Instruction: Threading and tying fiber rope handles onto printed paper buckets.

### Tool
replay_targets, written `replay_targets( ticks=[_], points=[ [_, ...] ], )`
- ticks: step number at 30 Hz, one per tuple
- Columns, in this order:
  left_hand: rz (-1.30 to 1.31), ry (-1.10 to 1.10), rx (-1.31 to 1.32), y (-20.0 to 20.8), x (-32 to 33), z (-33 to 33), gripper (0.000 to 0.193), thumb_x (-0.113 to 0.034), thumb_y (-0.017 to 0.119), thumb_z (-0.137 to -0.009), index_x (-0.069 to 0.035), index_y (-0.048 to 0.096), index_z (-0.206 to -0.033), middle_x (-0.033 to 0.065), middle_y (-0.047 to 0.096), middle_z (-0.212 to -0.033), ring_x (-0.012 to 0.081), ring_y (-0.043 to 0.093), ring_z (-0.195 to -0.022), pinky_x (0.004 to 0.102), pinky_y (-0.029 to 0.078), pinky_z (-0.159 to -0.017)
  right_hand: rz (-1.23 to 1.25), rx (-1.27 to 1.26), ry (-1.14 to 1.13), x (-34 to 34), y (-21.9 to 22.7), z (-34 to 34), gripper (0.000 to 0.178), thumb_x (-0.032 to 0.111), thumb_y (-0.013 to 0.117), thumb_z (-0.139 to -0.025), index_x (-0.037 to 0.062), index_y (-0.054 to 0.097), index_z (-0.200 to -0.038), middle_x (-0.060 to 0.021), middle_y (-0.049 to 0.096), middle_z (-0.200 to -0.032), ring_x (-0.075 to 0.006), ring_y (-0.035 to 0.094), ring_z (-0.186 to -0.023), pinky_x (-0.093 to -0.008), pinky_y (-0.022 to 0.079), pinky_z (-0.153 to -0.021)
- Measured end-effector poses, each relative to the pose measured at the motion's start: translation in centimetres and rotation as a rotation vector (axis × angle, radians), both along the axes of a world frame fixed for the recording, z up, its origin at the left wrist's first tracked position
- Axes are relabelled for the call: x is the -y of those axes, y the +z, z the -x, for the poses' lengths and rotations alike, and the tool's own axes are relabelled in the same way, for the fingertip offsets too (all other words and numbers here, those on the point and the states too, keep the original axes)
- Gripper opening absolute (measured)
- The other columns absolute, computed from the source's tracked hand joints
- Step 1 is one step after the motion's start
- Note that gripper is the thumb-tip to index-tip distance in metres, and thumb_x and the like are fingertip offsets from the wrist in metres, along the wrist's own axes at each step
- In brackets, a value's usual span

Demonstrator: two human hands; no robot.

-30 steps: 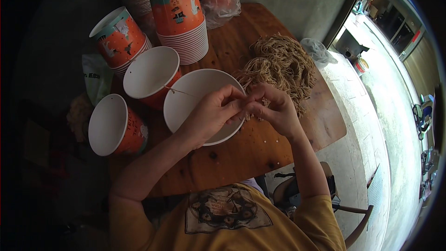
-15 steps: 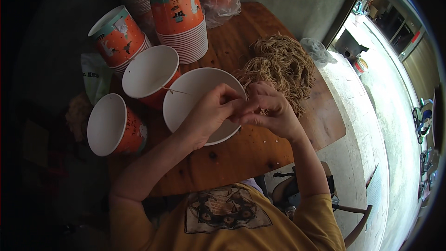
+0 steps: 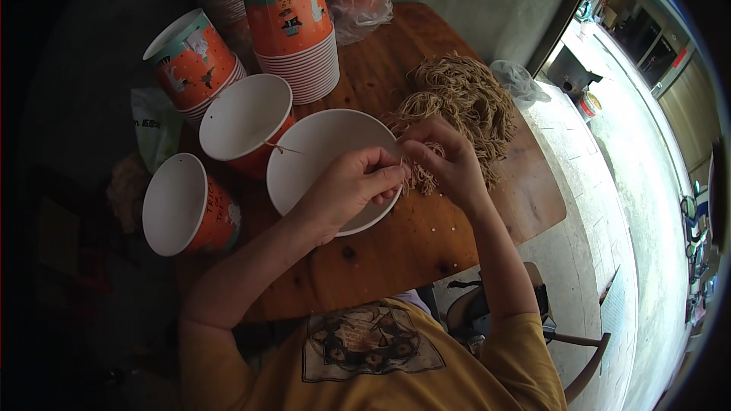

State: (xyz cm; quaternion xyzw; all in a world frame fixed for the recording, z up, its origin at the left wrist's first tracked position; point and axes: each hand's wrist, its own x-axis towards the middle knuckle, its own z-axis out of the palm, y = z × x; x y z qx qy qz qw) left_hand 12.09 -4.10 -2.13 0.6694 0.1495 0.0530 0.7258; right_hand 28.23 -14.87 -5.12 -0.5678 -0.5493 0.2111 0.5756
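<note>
A white-lined paper bucket (image 3: 327, 131) stands in front of me, with a short piece of twine (image 3: 280, 148) sticking through its left wall. My left hand (image 3: 354, 186) reaches over the bucket's mouth to its right rim, thumb and fingers pinched together. Just beyond that rim is my right hand (image 3: 451, 161), its fingers bent and closed near the left fingertips. What either pinch holds is too small or hidden to make out. A tangled heap of tan twine (image 3: 468, 99) lies right behind my right hand.
Two more open buckets, one behind (image 3: 240, 118) and one at the left (image 3: 175, 205), stand close by. Orange bucket stacks (image 3: 293, 38) rise farther back, beside plastic-wrapped stacks (image 3: 354, 0). The wooden table (image 3: 381, 266) ends just before my body; a clear bag (image 3: 519, 82) sits past the twine.
My right hand has shifted slightly up and away from my left, opening a small gap between them. The left hand stays at the bucket's right rim.
</note>
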Motion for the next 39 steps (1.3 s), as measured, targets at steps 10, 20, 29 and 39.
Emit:
replay_targets(
  ticks=[10, 20, 29, 39],
  points=[
    [0.120, 0.018, 0.014, -0.2, -0.4, -0.3, 0.016, -0.017, 0.056, -0.093, -0.004, 0.060, -0.102, -0.0010, 0.059, -0.086, 0.0044, 0.052, -0.075, 0.0189, 0.042, -0.068, 0.000, 0.038, -0.324, 3.6, -0.9, 5.9, 0.011, 0.008, 0.069, -0.082, 0.0013, 0.060, -0.083, -0.0030, 0.056, -0.077, -0.0089, 0.054, -0.059, -0.0229, 0.042, -0.053],
    [0.261, 0.032, -0.045, 0.0, -0.2, 0.1, 0.013, -0.015, 0.055, -0.093, -0.007, 0.059, -0.103, 0.0000, 0.060, -0.091, 0.0074, 0.057, -0.084, 0.0232, 0.047, -0.072, -0.022, 0.094, -0.309, 3.5, -0.7, 6.5, 0.008, 0.007, 0.069, -0.082, 0.0024, 0.064, -0.087, -0.0025, 0.057, -0.076, -0.0093, 0.054, -0.059, -0.0233, 0.044, -0.054],
    [0.127, -0.017, 0.021, 0.4, 0.0, -0.2, 0.010, -0.005, 0.055, -0.089, -0.001, 0.052, -0.098, 0.0045, 0.058, -0.083, 0.0091, 0.056, -0.071, 0.0225, 0.047, -0.068, -0.143, 0.512, -0.310, 3.0, 2.2, 3.7, 0.027, -0.002, 0.064, -0.078, 0.0076, 0.062, -0.103, -0.0075, 0.058, -0.101, -0.0234, 0.057, -0.091, -0.0334, 0.050, -0.073],
    [0.121, 0.021, 0.059, 0.3, 0.3, -0.3, 0.017, -0.002, 0.059, -0.086, -0.001, 0.048, -0.099, 0.0057, 0.057, -0.081, 0.0101, 0.056, -0.071, 0.0227, 0.047, -0.067, -0.121, 0.714, -0.091, 2.6, 3.0, 1.0, 0.026, 0.003, 0.067, -0.074, 0.0087, 0.060, -0.098, -0.0055, 0.059, -0.103, -0.0261, 0.056, -0.096, -0.0366, 0.049, -0.081]
  ],
)
